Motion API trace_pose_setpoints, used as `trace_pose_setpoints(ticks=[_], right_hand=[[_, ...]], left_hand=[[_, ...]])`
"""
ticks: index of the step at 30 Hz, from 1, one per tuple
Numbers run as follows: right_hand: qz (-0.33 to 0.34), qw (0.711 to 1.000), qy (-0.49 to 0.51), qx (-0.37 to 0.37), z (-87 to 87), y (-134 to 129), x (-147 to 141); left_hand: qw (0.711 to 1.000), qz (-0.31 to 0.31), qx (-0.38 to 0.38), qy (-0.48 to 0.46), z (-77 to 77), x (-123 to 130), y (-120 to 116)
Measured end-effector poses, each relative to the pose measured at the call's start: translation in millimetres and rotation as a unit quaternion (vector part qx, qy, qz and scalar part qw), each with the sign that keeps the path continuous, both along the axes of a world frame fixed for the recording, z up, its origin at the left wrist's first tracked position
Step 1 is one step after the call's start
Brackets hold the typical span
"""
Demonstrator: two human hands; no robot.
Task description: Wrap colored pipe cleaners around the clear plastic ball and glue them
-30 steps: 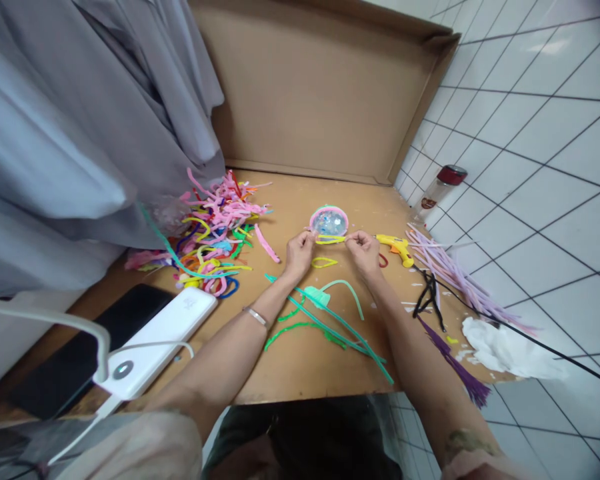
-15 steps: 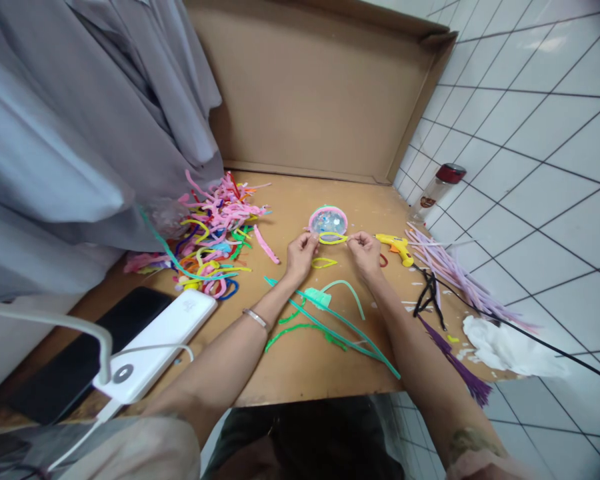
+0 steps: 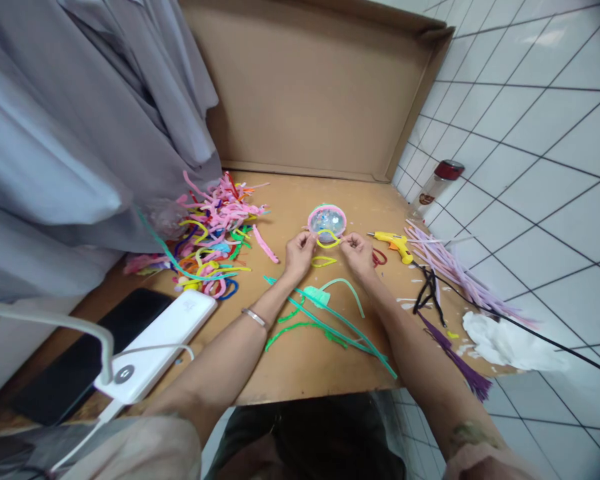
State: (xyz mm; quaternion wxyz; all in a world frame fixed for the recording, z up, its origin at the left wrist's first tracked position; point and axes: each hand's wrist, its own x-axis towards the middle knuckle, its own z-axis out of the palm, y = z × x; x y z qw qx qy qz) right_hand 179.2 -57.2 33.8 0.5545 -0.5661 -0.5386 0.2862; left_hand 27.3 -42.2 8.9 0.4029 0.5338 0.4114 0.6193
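Between my two hands a yellow pipe cleaner loop (image 3: 329,245) is held by its ends, bent into an open leaf-like shape. My left hand (image 3: 301,253) pinches its left end, and my right hand (image 3: 357,253) pinches the right one. Just behind the loop stands a small round bowl with a pink rim (image 3: 327,219), with small bits inside. A second yellow pipe cleaner loop (image 3: 323,262) lies flat on the table below my hands. Close to my right hand are a dark red pipe cleaner piece (image 3: 379,258) and a yellow glue gun (image 3: 394,244).
A pile of mixed pipe cleaners (image 3: 220,220) lies at left, near a white power bank (image 3: 165,340) and a black phone (image 3: 100,353). Teal pipe cleaners (image 3: 340,319) cross between my forearms. Lilac strips (image 3: 455,273), a purple bundle (image 3: 460,363) and white wadding (image 3: 505,340) lie right.
My right hand has moved slightly left, closer to my left hand. The yellow loop between them has become shorter and rounder, its far side now wavy.
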Motion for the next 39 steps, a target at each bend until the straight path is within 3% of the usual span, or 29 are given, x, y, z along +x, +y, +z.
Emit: trace_pose_setpoints(ticks=[4,7,11,14,22,29,39], right_hand=[[0.006,1.0,-0.007,0.001,-1.9,0.8,-0.9],[0.015,1.0,-0.02,-0.005,-2.4,1.3,-0.5],[0.054,0.998,-0.037,-0.009,-1.0,0.4,0.4],[0.069,0.997,-0.04,-0.002,0.6,-0.6,1.2],[0.075,0.994,-0.083,0.003,0.2,-2.7,-0.2],[0.061,0.996,-0.065,-0.001,2.0,-5.2,-6.6],[0.051,0.997,-0.05,0.007,-3.7,-1.7,-3.5]], left_hand=[[0.999,0.024,0.015,0.014,-7.3,0.1,4.7],[0.992,0.07,0.078,0.071,-7.9,-1.4,2.3],[0.944,0.081,0.217,0.233,-6.6,-3.8,-3.9],[0.913,0.076,0.255,0.308,-8.8,-5.2,-3.0],[0.885,0.09,0.256,0.379,-12.9,-9.8,1.9],[0.897,0.111,0.236,0.358,-12.9,-7.6,0.6],[0.907,0.093,0.226,0.344,-15.5,-7.5,5.0]])
